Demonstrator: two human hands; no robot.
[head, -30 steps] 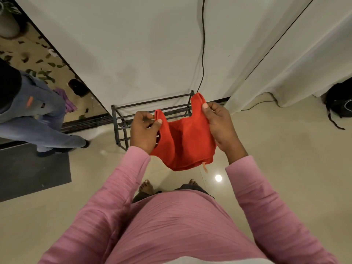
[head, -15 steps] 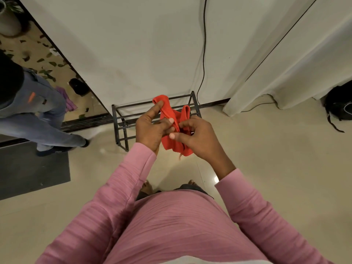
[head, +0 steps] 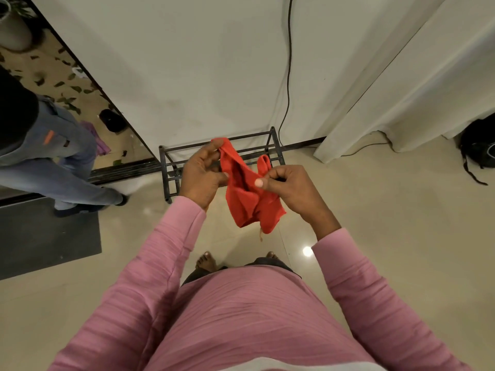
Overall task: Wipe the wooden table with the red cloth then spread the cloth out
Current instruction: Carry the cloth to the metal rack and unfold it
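The red cloth hangs crumpled in the air above the floor in front of a metal rack, its top edge pinched by the left hand and the right hand.

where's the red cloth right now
Head view, centre: the red cloth hangs in the air between the left hand, pinching its upper left corner, and the right hand, pinching its right edge, in front of the black metal rack.
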